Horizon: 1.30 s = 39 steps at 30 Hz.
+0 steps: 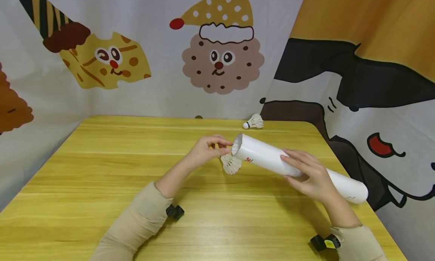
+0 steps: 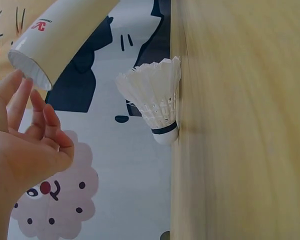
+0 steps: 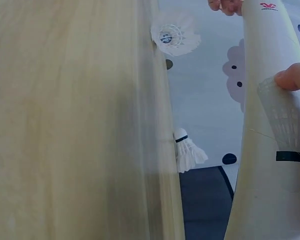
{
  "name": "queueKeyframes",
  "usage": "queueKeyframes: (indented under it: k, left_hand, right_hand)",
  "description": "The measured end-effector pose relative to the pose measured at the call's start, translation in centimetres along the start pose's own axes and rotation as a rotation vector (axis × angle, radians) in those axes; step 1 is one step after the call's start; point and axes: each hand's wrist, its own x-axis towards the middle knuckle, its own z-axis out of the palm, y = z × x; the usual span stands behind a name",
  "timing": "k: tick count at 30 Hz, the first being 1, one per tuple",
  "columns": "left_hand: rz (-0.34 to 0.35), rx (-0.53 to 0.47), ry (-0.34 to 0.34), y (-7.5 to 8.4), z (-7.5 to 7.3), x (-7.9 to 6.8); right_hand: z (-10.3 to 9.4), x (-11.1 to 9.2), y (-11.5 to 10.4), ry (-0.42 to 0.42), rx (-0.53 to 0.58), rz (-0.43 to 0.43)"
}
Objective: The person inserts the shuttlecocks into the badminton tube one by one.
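Note:
My right hand grips the middle of a long white shuttlecock tube, holding it slanted above the table with its mouth up and to the left. At the tube's mouth is my left hand, fingers loosely bent and fingertips right at the rim, with nothing showing between them. Something whitish shows just inside the mouth. A white feather shuttlecock stands on the table below the mouth; the left wrist view shows this shuttlecock with a black band round its cork. The right thumb lies along the tube's printed side.
A second shuttlecock lies on its side near the back edge of the wooden table. Behind the table hangs a curtain with cartoon prints. Each sleeve carries a small black camera at the wrist.

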Motion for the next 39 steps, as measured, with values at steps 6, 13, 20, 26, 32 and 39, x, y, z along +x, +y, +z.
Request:
queueKeyframes:
  k: [6,13,20,26,32,39]
  left_hand:
    - [-0.070,0.063,0.080,-0.4,0.0,-0.2]
    - [-0.163,0.099,0.089,-1.1,0.5,-0.4]
    - [-0.195,0.215,0.055,-1.5,0.9,-0.5]
    - [-0.198,0.236,0.063,-1.9,1.2,-0.8]
    - [-0.205,0.214,0.080,-2.4,1.5,-1.0]
    - [-0.195,0.243,0.072,-2.9,1.9,-1.2]
  right_hand:
    - [-0.5,0.4,-0.1,0.025,0.021,0.002]
    - [-1.1,1.4,-1.4,0.057,0.035,0.003]
    - [-1.5,1.3,-1.3,0.062,0.017,0.027]
    - [-1.7,1.4,-1.3,0.069,0.024,0.023]
    - [-2.1,1.7,-1.6,0.077,0.031,0.026]
    - [-2.3,1.7,-1.5,0.075,0.023,0.039]
